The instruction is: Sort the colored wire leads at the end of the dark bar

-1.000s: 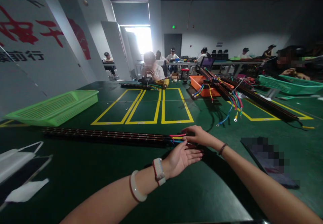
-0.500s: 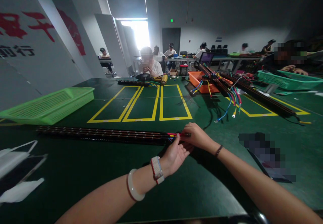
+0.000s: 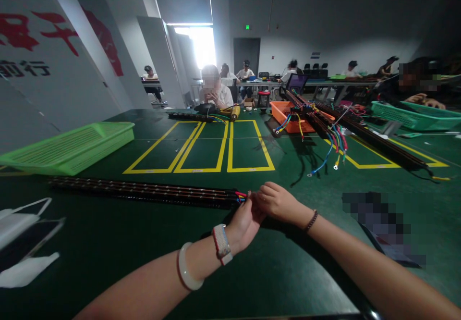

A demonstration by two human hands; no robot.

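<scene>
A long dark bundle of sleeved wires (image 3: 151, 189) lies crosswise on the green table, light marks dotted along its length. Red, yellow and blue wire ends (image 3: 240, 197) come out of its right end and run into my hands. My left hand (image 3: 247, 224) is closed around these ends, thumb uppermost, palm turned up. Pressed against it from the right, my right hand (image 3: 279, 202) is closed with bent fingers at the same spot. The tips of the wires are hidden between the two hands.
A green basket (image 3: 104, 140) stands at left, an orange basket (image 3: 284, 113) with more wire bundles (image 3: 324, 118) at back right. Yellow tape frames (image 3: 252, 169) mark the table. A white item (image 3: 21, 219) lies at lower left. Across the table sits a person (image 3: 216, 89).
My left hand's fingers have curled in from a more open palm. My right hand has come down slightly and closed against the left, covering the wire ends that showed before.
</scene>
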